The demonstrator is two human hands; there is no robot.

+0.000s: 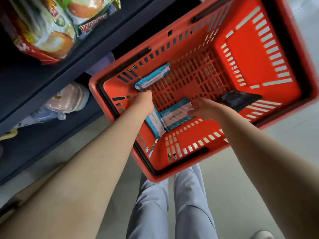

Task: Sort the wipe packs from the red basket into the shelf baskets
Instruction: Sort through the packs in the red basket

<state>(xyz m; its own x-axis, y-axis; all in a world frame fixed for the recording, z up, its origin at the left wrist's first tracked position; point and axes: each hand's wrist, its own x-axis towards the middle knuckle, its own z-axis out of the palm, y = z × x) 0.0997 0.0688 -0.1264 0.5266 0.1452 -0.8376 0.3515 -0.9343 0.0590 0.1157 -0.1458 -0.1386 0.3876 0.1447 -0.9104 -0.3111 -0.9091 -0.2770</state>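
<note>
The red basket (241, 54) stands on the floor beside the dark shelf. Inside lie blue-and-white wipe packs: one at the far left wall (151, 77), one near the front (176, 114) and another partly under my left wrist (155, 124). A dark pack (240, 100) lies at the right side. My left hand (144, 100) reaches to the lower edge of the far pack, fingers curled down and hidden; whether it grips the pack is unclear. My right hand (202, 108) pinches the right end of the front pack.
The dark shelf (51, 80) runs along the left, with colourful snack bags (51, 31) above and plastic-wrapped goods (69, 99) on a lower level. Below are my legs in light trousers (172, 204) and the pale floor (241, 178).
</note>
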